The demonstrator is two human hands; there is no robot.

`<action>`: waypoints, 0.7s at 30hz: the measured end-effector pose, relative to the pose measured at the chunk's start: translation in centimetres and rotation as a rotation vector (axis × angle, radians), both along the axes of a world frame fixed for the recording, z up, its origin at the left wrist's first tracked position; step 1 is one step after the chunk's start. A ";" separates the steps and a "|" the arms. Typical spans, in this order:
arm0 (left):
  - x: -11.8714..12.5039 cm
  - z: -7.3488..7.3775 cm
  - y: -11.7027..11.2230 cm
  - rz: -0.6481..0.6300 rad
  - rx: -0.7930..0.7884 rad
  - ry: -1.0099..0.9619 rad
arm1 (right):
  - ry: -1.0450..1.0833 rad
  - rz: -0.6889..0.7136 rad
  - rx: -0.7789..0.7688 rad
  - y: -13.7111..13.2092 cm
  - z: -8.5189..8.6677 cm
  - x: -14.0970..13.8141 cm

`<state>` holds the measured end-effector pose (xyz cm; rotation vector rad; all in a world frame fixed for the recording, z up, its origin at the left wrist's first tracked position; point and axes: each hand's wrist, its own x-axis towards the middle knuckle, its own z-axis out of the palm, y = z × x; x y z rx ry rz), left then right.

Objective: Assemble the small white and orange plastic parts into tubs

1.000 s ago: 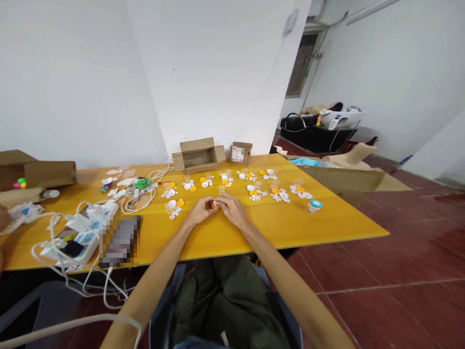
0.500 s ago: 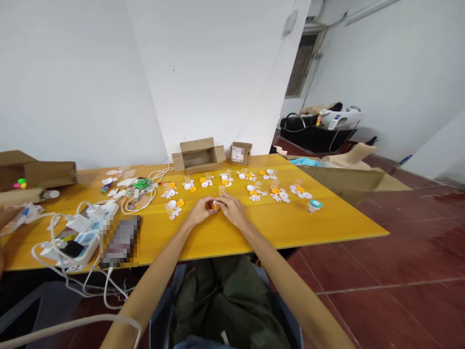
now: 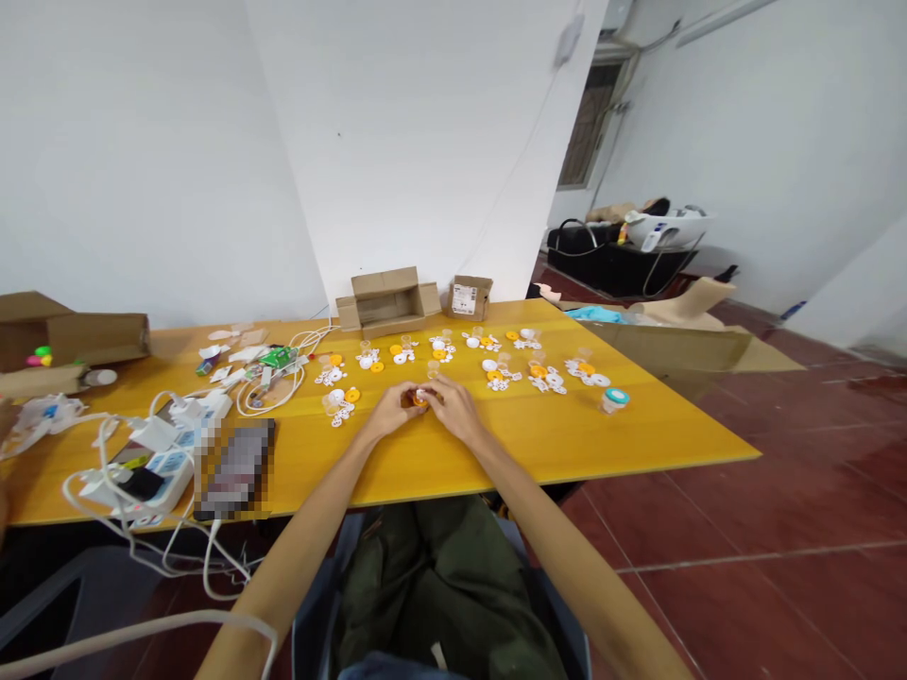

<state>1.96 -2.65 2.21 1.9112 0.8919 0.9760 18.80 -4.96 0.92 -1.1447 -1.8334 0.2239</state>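
Note:
My left hand (image 3: 394,410) and my right hand (image 3: 451,404) meet over the near middle of the yellow table, both closed around a small orange lid (image 3: 419,399). Something white shows on top of it, and fingers hide most of the rest. Just beyond my fingertips stands a small clear cup (image 3: 434,369). Behind and to both sides lie several small groups of parts: orange lids (image 3: 352,395), white round caps (image 3: 488,365), white perforated discs (image 3: 554,383) and clear cups (image 3: 330,404). Off to the right stands a clear jar with a teal lid (image 3: 615,398).
An open cardboard box (image 3: 388,312) and a smaller carton (image 3: 469,298) stand against the wall. At the left are power strips (image 3: 170,465) with white cables, a blurred-out phone (image 3: 237,467) and a larger cardboard box (image 3: 99,338). Part of another person shows at the left edge.
Both hands stay in nearly the same place around the orange lid, with only slight finger movement. The other person's hand at the left edge has drawn back out of view.

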 end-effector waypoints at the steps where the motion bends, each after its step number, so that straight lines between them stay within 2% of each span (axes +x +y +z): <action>1: 0.0 0.0 0.0 -0.002 -0.002 -0.001 | 0.001 0.000 -0.004 -0.1 0.1 0.0; 10: 0.0 -0.2 0.1 0.032 0.013 0.030 | 0.037 -0.012 0.022 -0.1 0.3 0.0; 18: 0.1 -0.2 0.2 0.055 0.019 0.014 | 0.068 -0.116 0.008 0.6 -0.3 0.5; 21: 0.1 -0.3 0.3 0.081 0.015 0.007 | 0.089 -0.114 -0.026 1.0 -0.6 0.6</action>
